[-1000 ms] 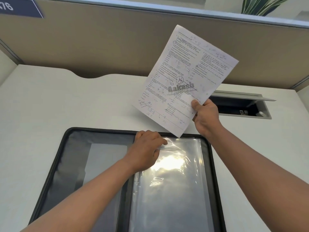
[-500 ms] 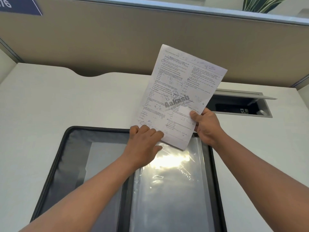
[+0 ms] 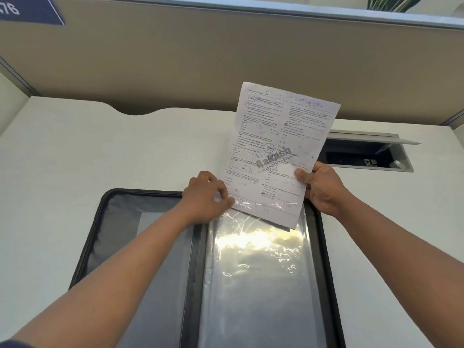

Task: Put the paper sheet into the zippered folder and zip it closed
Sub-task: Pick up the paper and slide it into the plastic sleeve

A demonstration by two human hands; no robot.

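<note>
We looked down at a zippered folder (image 3: 105, 247) lying open on a white desk (image 3: 75, 159), filling the lower middle of the frame. Its right half carried a shiny clear plastic sleeve (image 3: 256, 272) that threw back strong glare. The paper sheet (image 3: 278, 151), printed with small text and a grey watermark, stood tilted at centre right, its bottom edge entering the top of the sleeve; through the glare we could not tell how far it had gone in. The right hand (image 3: 324, 189) gripped the sheet's lower right edge, thumb on the front. The left hand (image 3: 208, 197) pinched the sleeve's top edge at the sheet's lower left corner. Both forearms crossed the folder and hid part of its spine. Right of the sheet, a cable hatch (image 3: 364, 156) sat open in the desk. A tan partition (image 3: 200, 59) rose behind, with a blue sign (image 3: 30, 11) at upper left and plant leaves (image 3: 391, 2) at upper right.
</note>
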